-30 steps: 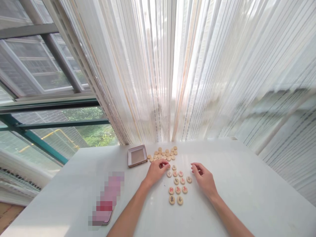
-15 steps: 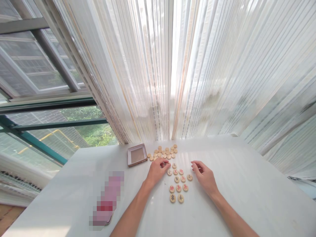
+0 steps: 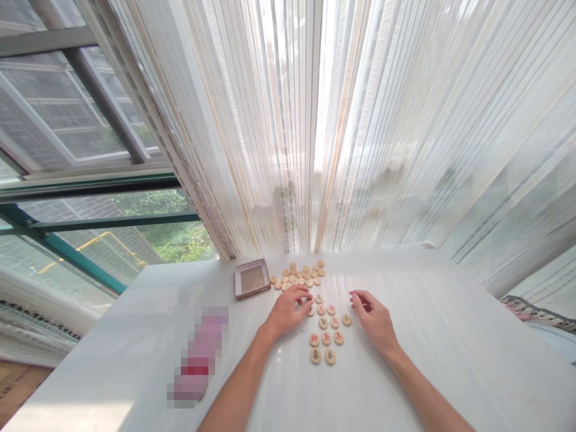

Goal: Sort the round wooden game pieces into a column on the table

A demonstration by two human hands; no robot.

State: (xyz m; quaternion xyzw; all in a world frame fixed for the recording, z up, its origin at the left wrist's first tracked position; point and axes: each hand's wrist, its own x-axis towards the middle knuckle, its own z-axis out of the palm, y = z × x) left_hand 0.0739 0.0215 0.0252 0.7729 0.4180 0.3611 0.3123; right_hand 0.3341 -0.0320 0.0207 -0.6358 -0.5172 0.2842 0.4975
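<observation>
My left hand [image 3: 288, 310] is closed in a loose pinch at the left edge of the rows of Chinese chess pieces. A piece partly hidden by its thumb and forefinger appears to be between the fingertips, beside a black-marked piece [image 3: 319, 298]. Face up below lie red-marked pieces [image 3: 326, 338] and black-marked pieces [image 3: 330, 356] in short rows. My right hand [image 3: 372, 315] hovers to the right of the rows, fingers curled together with nothing visible in them. Closest to it is a black-marked piece at the row's right end [image 3: 346, 320].
Behind my left hand, several blank-looking pieces [image 3: 301, 275] lie in a cluster. An open shallow box [image 3: 237, 282] stands left of them. A blurred-out pink object [image 3: 202, 354] lies on the white table [image 3: 405, 384] at left. Curtains [image 3: 279, 150] hang along the back edge.
My left hand has shifted slightly right and its fingertips have come down by the topmost pieces, covering part of one. The right hand is nearly still. The view has moved a little.
</observation>
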